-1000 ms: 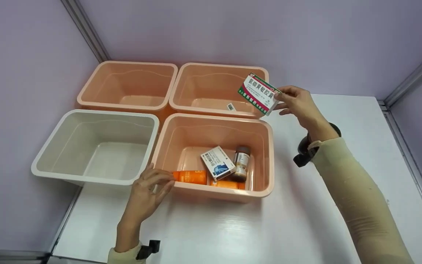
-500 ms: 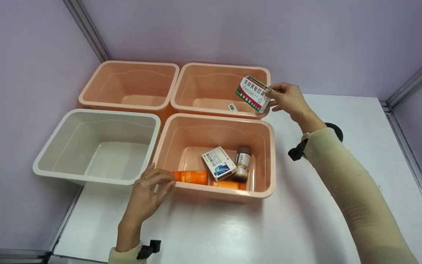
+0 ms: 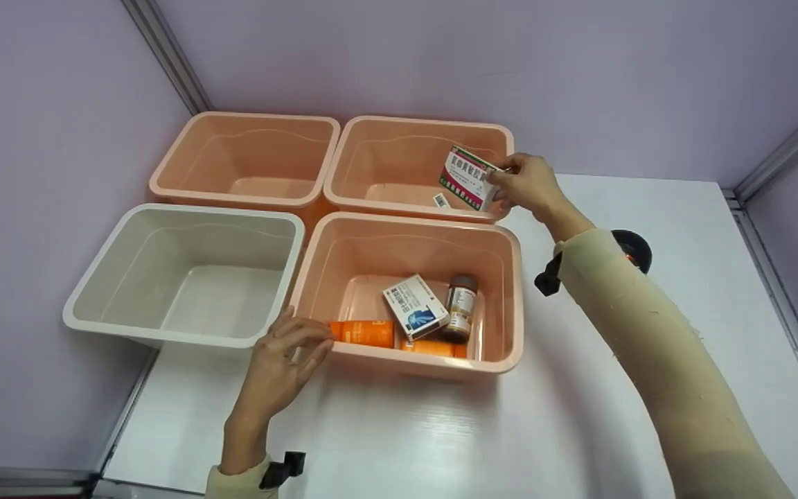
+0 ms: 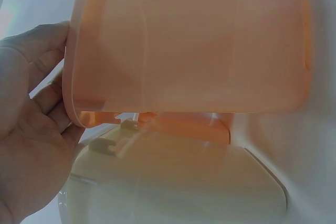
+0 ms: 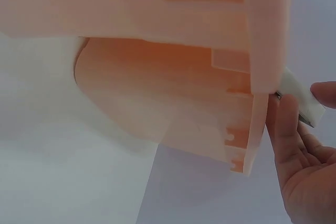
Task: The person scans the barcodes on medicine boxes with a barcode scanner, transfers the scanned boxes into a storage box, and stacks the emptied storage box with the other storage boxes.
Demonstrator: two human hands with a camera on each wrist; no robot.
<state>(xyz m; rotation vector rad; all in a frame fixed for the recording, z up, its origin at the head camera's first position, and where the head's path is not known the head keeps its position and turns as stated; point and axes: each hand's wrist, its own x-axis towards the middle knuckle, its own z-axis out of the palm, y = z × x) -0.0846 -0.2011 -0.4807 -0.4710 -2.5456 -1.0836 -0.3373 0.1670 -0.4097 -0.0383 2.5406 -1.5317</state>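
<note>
My right hand (image 3: 529, 184) pinches a medicine box (image 3: 466, 179) with a white, green and red front by one end, tilted over the far right peach bin (image 3: 406, 208). In the right wrist view the thumb and fingers (image 5: 286, 129) hold the box (image 5: 302, 98) just above the bin's rim. My left hand (image 3: 281, 360) grips the near peach bin (image 3: 413, 225) at its front left corner, thumb and fingers on either side of the rim (image 4: 71, 77). Inside that bin lie a white-and-blue box (image 3: 415, 307), a brown bottle (image 3: 460, 308) and two orange bottles (image 3: 368, 334), one partly covered.
A grey-white bin (image 3: 226, 298) stands left of the near peach bin. Behind it is another peach bin (image 3: 246, 201). A small white item with a barcode (image 3: 441, 200) shows in the far right bin. A dark round object (image 3: 633, 251) is partly behind the right sleeve.
My right hand has moved left and slightly up with the medicine box, from beside the far right bin's edge to over its opening. The left hand stays at the near bin's rim.
</note>
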